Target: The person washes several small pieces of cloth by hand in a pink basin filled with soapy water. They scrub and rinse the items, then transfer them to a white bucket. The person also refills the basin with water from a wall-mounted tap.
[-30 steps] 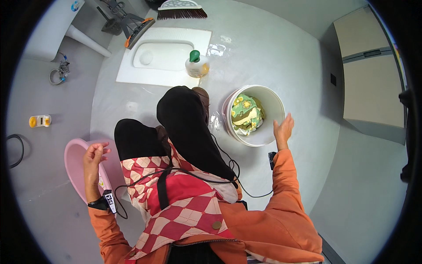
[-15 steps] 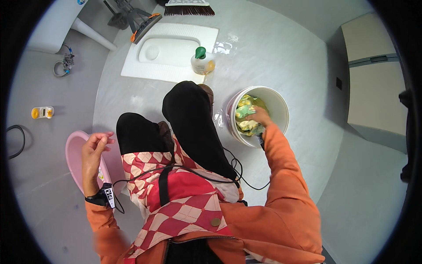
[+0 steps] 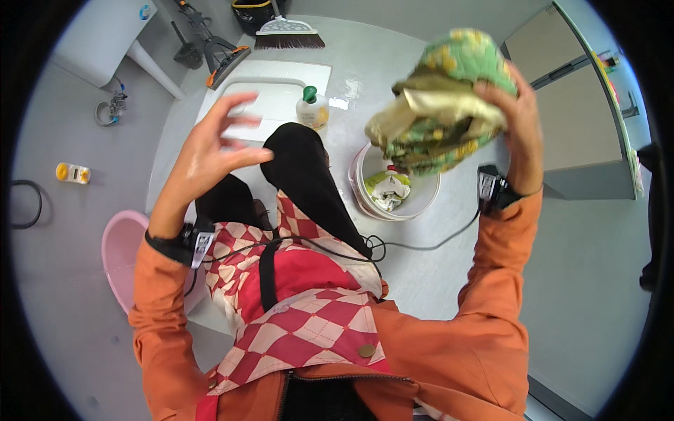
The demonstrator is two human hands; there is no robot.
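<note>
A crumpled green cloth (image 3: 460,67) with yellow flowers and cream-coloured folds hangs in the air at the right, gripped along its right side by my right hand (image 3: 521,119). Below it stands a white bucket (image 3: 426,193), partly covered by the cloth. Inside the bucket lies a white and lime-green item (image 3: 388,189) with a small red spot; its kind I cannot make out. My left hand (image 3: 203,154) is raised over my knee, fingers spread and slightly blurred, holding nothing.
A pink basin (image 3: 119,242) sits at my left. Ahead are a white squat toilet (image 3: 274,76), a pump bottle (image 3: 312,112) with a green top, a broom (image 3: 289,35) and a grey-orange squeegee (image 3: 228,67). A beige cabinet (image 3: 583,112) stands right. A black cable crosses my lap.
My right hand has come up out of the bucket with the green floral cloth. My left hand has risen from beside the basin and moved forward and right, its fingers spreading.
</note>
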